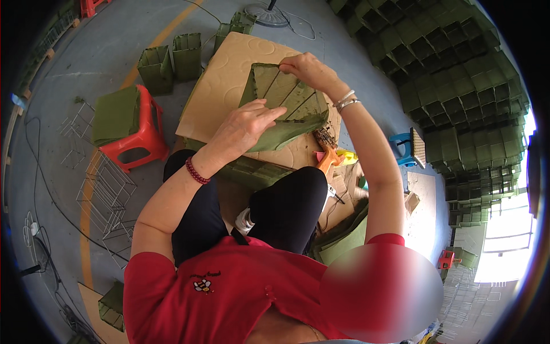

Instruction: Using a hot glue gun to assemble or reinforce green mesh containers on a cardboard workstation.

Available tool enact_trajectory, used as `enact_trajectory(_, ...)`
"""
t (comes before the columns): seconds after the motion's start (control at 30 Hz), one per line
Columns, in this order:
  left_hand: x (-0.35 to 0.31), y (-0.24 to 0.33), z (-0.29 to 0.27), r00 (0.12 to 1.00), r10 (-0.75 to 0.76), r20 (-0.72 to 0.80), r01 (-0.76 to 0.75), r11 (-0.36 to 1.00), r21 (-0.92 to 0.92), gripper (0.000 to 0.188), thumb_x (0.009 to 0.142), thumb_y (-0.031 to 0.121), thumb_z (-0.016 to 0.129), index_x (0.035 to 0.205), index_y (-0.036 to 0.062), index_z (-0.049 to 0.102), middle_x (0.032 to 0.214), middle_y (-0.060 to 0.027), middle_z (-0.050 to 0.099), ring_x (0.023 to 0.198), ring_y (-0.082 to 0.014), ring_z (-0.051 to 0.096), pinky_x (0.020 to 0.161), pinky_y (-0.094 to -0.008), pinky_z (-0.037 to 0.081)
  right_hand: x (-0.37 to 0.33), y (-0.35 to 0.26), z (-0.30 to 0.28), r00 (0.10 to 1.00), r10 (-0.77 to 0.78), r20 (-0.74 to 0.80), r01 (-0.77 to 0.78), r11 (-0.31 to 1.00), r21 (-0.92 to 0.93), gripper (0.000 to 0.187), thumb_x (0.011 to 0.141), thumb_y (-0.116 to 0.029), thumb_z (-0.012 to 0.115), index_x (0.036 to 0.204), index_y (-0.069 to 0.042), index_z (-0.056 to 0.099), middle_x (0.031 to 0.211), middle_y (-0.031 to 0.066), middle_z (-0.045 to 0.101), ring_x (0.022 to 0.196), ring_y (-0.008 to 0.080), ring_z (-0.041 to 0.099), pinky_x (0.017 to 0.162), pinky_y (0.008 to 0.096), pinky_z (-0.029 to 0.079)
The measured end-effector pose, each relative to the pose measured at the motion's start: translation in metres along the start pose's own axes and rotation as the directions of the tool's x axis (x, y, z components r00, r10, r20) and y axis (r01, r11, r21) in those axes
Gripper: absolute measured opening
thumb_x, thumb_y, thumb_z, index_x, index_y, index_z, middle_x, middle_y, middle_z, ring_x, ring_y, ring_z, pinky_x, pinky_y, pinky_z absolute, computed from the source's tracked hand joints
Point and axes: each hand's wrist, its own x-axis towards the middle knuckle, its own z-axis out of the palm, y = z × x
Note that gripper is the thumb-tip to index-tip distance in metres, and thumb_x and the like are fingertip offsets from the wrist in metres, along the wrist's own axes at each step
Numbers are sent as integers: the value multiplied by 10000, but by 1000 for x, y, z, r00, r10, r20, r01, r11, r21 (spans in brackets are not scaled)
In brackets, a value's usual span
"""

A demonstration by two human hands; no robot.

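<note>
A dark-green fabric box point(294, 103) on a wire frame lies tilted on a cardboard-topped work surface in front of me, its open side showing thin ribs inside. My right hand point(309, 71) pinches the box's far rim at the top. Over its near left side is my left hand point(243, 123), fingers stretched out and lying against the green fabric; its thumb is hardly visible. The cardboard sheet point(215, 77) extends under the box and to its left. Beside the box's right end sit an orange-handled tool point(328, 159) and a small heap of brown bits point(324, 137).
A red stool point(134, 143) bearing folded green fabric point(116, 116) stands at the left, near bare wire frames point(106, 192). Finished-looking green boxes point(156, 69) stand beyond it. High stacks of green boxes point(447, 97) line the right. A blue stool point(405, 150) is nearer.
</note>
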Motion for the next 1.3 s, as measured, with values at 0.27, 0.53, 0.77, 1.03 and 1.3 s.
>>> enact_trajectory(0.27,1,-1,0,1000,2,1,-2,1000,10,367,788,-6,684,1149,33,633,805,-139,643,792,-308,633,957,-428,513,3,15,-1,997,-62,-36,64,997,45,246,929,-219,580,1053,-32,679,934,177,686,856,378,635,770,398,515)
enact_trajectory(0.53,1,-8,-7,997,35,63,-39,997,69,326,800,3,643,1127,7,642,907,-142,677,882,-296,635,895,-389,520,0,10,-2,999,-7,-34,5,999,-45,239,921,-204,595,1005,4,675,902,159,695,828,323,659,756,380,517)
enact_trajectory(0.77,32,-60,-58,977,70,199,-112,972,208,373,791,-52,630,1157,21,642,1023,-148,677,986,-298,646,1042,-408,450,-24,29,-8,928,321,190,-345,933,105,281,916,-287,547,997,-68,704,845,121,696,776,254,673,729,381,531)
enact_trajectory(1.03,33,-61,-45,963,159,216,-186,976,114,233,770,-15,667,1000,-33,636,941,-110,636,925,-268,616,781,-365,525,-36,5,0,934,350,-66,-341,932,119,266,879,-228,586,819,15,673,730,205,650,718,331,655,695,423,515)
enact_trajectory(1.3,59,-70,-51,887,160,432,-304,908,289,192,795,-16,589,976,-35,649,985,-119,643,975,-284,611,828,-353,517,-63,-3,22,834,361,-417,-328,933,150,244,856,-202,589,772,16,659,703,236,622,691,404,624,669,462,499)
